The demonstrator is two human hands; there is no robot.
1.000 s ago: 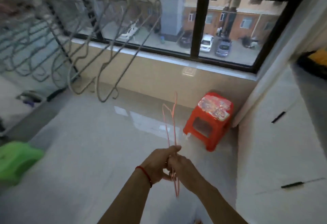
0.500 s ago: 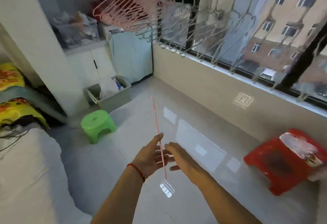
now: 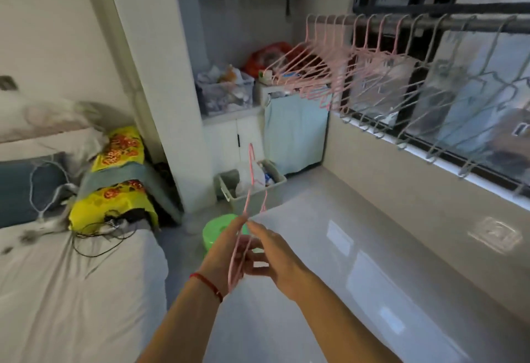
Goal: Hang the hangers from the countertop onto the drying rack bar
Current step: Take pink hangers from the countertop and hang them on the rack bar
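I hold a thin pink hanger [image 3: 249, 199] upright in front of me, edge-on, with its hook pointing up. My left hand [image 3: 225, 253], with a red string at the wrist, grips its lower part. The straight fingers of my right hand [image 3: 276, 256] touch the hanger from the right. The drying rack bar [image 3: 461, 23] runs along the window at the upper right, well above and beyond my hands. Several pink hangers [image 3: 315, 75] hang at its left end, and several grey hangers [image 3: 459, 95] hang further right.
A bed [image 3: 71, 291] with yellow bags [image 3: 120, 167] fills the left. A green stool [image 3: 218, 233] stands just beyond my hands, with a grey bin [image 3: 229, 190] behind it. A white cabinet [image 3: 229, 136] and a covered appliance [image 3: 295, 133] stand at the back. A low wall [image 3: 401, 190] runs under the window.
My view has swung left from the window and red stool to the room's corner. The rack's pink hangers came into view. My right hand loosened from gripping the hanger to touching it.
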